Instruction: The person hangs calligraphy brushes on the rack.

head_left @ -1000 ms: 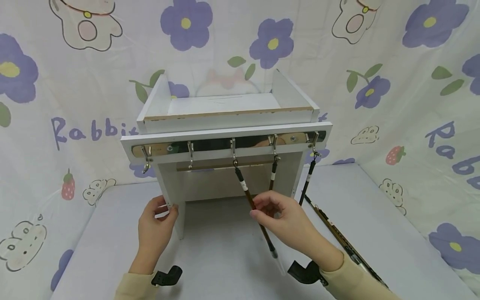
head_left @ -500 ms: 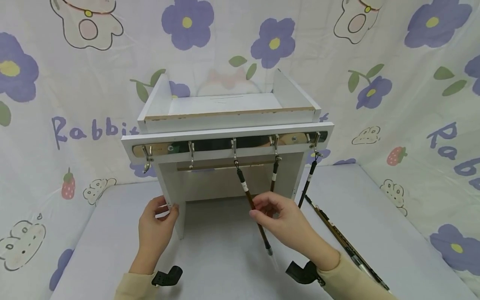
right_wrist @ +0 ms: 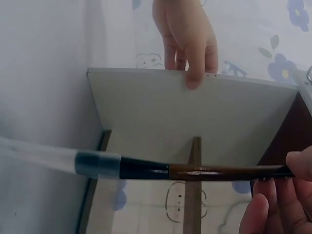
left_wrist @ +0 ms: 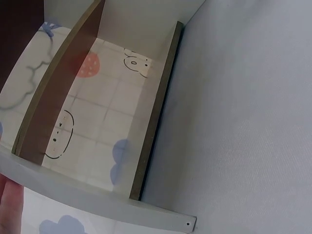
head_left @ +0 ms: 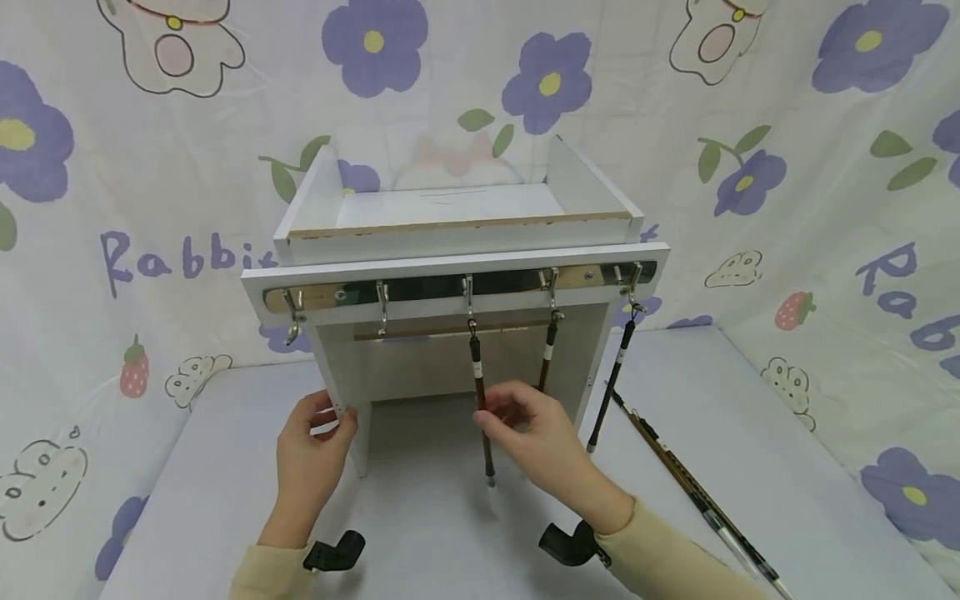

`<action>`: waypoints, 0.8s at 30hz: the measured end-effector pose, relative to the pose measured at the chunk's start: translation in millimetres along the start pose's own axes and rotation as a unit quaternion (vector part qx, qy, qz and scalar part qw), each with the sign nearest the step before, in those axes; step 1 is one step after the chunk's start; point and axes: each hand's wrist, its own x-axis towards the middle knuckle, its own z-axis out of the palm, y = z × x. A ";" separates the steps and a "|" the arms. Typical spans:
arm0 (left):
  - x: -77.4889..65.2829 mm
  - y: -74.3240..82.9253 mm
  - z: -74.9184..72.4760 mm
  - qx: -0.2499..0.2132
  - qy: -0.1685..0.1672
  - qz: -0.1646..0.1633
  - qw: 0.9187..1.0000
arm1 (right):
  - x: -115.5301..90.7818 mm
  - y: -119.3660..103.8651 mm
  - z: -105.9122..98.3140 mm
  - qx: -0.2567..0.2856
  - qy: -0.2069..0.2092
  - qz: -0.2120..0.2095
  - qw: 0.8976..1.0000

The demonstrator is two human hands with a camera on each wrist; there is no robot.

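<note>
One hand, the right hand (head_left: 538,429), pinches a brown brush (right_wrist: 144,167) between its thumb and fingers. The brush hangs nearly straight down from the middle hook (head_left: 469,296) on a white shelf (head_left: 450,244). The left hand (head_left: 312,458) holds the edge of the shelf's side board (head_left: 339,362). Two more brushes (head_left: 610,390) hang from the hooks to the right, and other brushes (head_left: 686,483) lie on the white table (head_left: 420,533) beside the shelf.

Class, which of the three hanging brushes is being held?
The brush on the middle hook: the right hand pinches only this one; the others hang farther right.
</note>
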 end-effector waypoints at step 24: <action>-0.1 12.9 -7.0 0.006 -0.022 0.020 1.000 | 0.7 -39.1 10.6 0.013 0.046 0.004 0.999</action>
